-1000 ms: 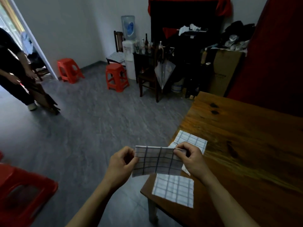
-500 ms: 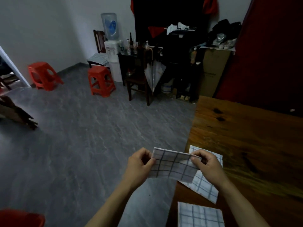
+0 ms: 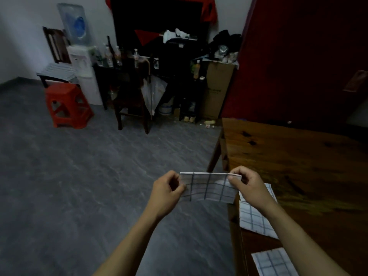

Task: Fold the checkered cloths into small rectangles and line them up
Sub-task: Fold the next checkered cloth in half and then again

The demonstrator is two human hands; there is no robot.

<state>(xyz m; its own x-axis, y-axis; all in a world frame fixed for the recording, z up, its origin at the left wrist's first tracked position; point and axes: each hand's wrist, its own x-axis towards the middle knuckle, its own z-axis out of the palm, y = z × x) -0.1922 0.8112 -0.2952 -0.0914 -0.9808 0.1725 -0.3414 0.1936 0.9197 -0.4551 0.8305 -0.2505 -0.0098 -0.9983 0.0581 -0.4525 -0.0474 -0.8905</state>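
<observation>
A folded checkered cloth is held in the air in front of the body, out past the near left edge of the tabletop and above the grey floor; its upper left corner is pinched by the left hand and its upper right corner by the right hand, thumb and fingers curled onto the fabric on both sides; the cloth is judged to be kept taut between the two pinches so that the folded top edge stays straight and the layers hang level before the next fold or before it is laid down. The long axis of the cloth is seen to run left to right, roughly level; the fold line is turned upward and the loose edges are left hanging downward, with the broad face turned toward the camera.

Two further folded cloths are seen lying flat on the tabletop: one just beyond the right wrist, partly hidden by it, and another nearer the body at the bottom edge; a row is judged to have been started there, into which the held piece would be placed.
</observation>
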